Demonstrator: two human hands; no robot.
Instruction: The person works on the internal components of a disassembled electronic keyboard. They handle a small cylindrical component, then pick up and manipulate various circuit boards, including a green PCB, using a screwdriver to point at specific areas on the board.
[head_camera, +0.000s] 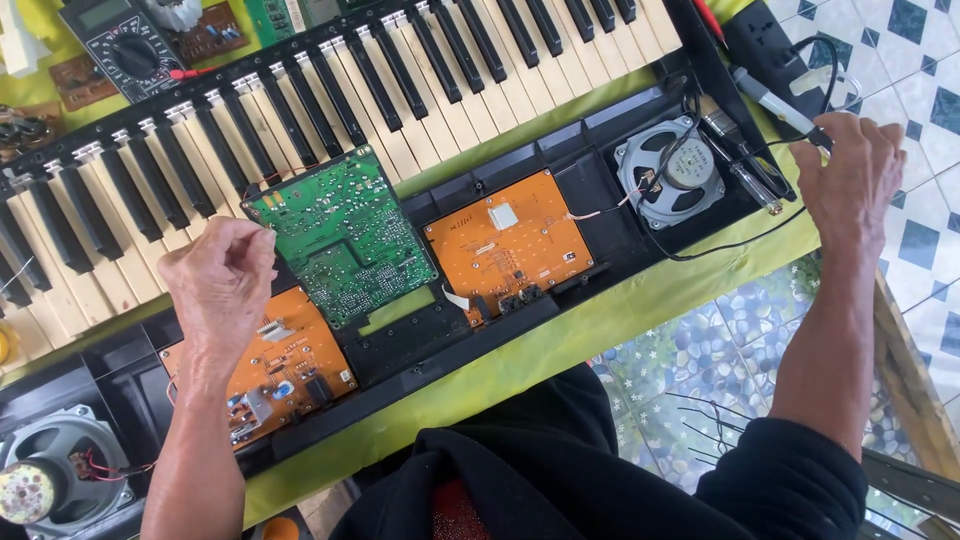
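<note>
Head view: left hand pinches green circuit board beside orange board.

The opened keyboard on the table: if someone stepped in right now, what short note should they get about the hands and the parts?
Left hand: pinched at the edge of the green circuit board, which is tilted up out of the keyboard case.
Right hand: gripping the soldering iron by its handle near the black cable.
Done: case opened, orange boards and right speaker exposed.
Left: green board not seated; case not closed.
</note>
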